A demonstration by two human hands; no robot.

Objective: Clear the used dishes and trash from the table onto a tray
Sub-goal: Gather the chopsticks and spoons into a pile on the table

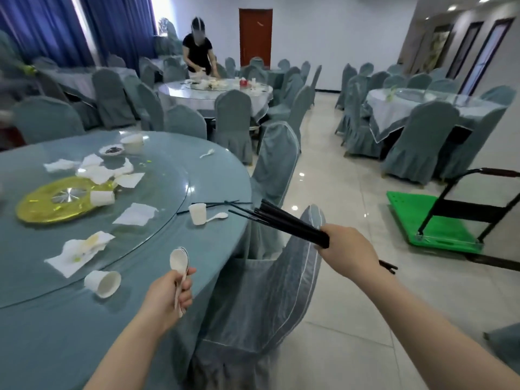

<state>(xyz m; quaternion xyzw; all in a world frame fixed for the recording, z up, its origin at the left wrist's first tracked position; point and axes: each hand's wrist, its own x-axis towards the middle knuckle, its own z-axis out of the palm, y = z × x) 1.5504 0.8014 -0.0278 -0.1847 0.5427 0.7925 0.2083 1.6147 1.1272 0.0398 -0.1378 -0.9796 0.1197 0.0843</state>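
My left hand (168, 294) is closed around the handles of a small stack of white plastic soup spoons (179, 260), bowls pointing up, just over the near edge of the big round table with the blue-green cloth and glass turntable (84, 327). My right hand (347, 249) is off the table's right side, above a chair in a grey-blue fabric cover (270, 291), and it is clenched on a thick bundle of black chopsticks (289, 223) whose tips fan out toward the table edge. On the table, close to my left hand, a white disposable cup lying on its side (103, 282) rests on the cloth just outside the glass, and beyond it a stained white paper napkin (78, 251) lies flat. Nearer the table's right rim an upright white plastic cup (197, 213) stands touching a single white spoon (218, 217), with a few loose black chopsticks (213, 205) lying right behind them. Toward the table's centre sits a shiny gold round platter (53, 205) with another tipped white cup (102, 197) at its edge and a heap of crumpled white napkins (104, 170) behind it. At the far rim are a small white dish of dark scraps (112, 150), a white bowl (132, 142) and a stray white spoon (206, 153). On the tiled floor, well right of the table, stands a green flatbed cart with a black handle (433, 223).
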